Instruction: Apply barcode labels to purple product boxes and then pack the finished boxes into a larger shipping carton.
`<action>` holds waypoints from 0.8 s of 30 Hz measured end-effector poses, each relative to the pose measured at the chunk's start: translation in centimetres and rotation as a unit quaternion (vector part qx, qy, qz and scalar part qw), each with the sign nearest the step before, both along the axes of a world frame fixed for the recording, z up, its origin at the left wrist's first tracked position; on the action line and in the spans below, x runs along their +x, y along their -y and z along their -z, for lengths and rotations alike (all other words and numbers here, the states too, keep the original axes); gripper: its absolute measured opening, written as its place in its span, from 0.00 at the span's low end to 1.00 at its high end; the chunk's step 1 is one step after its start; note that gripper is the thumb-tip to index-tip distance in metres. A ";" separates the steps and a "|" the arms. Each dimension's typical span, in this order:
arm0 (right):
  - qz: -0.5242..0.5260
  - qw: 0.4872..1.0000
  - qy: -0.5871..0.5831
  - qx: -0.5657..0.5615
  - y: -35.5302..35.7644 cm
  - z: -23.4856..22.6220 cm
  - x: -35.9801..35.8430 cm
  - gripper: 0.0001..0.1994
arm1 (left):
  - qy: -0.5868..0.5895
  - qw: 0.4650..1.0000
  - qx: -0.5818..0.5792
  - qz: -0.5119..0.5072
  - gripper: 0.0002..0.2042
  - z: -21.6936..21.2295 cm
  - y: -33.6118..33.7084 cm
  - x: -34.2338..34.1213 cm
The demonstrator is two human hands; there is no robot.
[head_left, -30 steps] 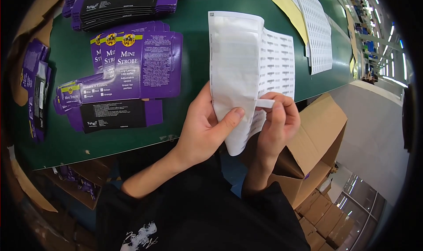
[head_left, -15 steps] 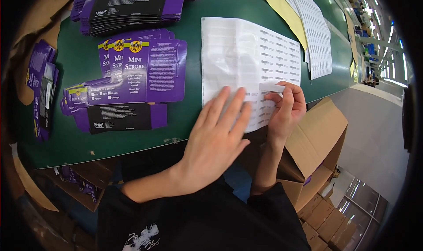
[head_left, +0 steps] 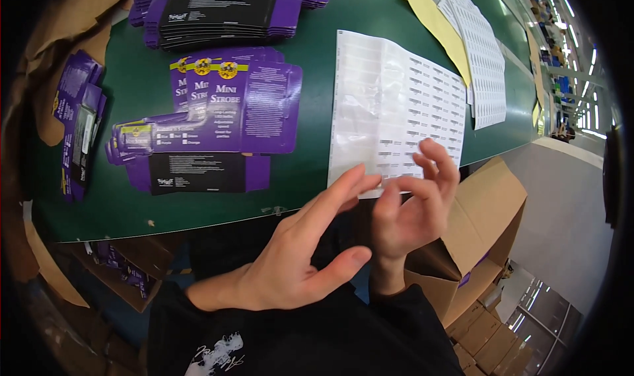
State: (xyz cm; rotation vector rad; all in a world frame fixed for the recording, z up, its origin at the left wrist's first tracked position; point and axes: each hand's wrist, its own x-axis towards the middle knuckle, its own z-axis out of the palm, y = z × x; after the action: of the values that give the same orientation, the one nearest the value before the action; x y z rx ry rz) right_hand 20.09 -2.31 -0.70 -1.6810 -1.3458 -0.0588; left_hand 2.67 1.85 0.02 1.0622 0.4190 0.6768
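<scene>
My left hand (head_left: 297, 250) is open over the table's near edge, its fingers stretched out and its thumb spread. Close to its fingertips is my right hand (head_left: 416, 211), with thumb and index finger drawn together in a pinch. The other fingers are raised and loosely curled. Whatever the pinch holds, if anything, cannot be made out. Just beyond both hands lies a white sheet of barcode labels (head_left: 432, 88). Its left part is bare glossy backing; printed rows of small labels cover the right part.
Flat purple cartons (head_left: 271, 108) lie fanned on the green table (head_left: 317, 52), with a carton stack (head_left: 218, 16) behind them. More cartons (head_left: 79, 125) lie far left. Label sheets (head_left: 479, 65) and yellow paper (head_left: 436, 29) are at back right. An open cardboard box (head_left: 485, 211) stands right.
Both hands have drawn nearer each other and toward me. My left hand has left the sheet's backing. The white label strip seen in my right fingers no longer shows. The view has shifted slightly.
</scene>
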 end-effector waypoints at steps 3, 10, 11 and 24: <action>-0.066 0.998 -0.005 -0.021 -0.4 -0.1 -1.6 0.10 | 0.028 0.997 -0.070 -0.021 0.40 -0.1 0.4 -1.3; -0.150 0.979 -0.137 -0.025 -1.7 -0.4 -4.2 0.13 | -0.004 0.990 -0.114 -0.081 0.39 -0.1 -0.3 -5.8; -0.152 0.978 -0.142 -0.025 -1.8 -0.6 -4.7 0.13 | -0.001 0.989 -0.111 -0.095 0.39 0.1 -0.4 -6.4; -0.209 0.833 -0.449 -0.247 -2.0 -2.0 -6.9 0.08 | -0.022 0.987 -0.023 -0.156 0.27 1.0 -0.6 -11.5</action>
State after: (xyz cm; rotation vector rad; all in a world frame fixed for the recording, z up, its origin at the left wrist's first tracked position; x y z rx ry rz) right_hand 13.16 -0.29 1.25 -1.4293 -0.9635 1.2783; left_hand -8.78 2.45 -0.93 0.9777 0.6452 0.9166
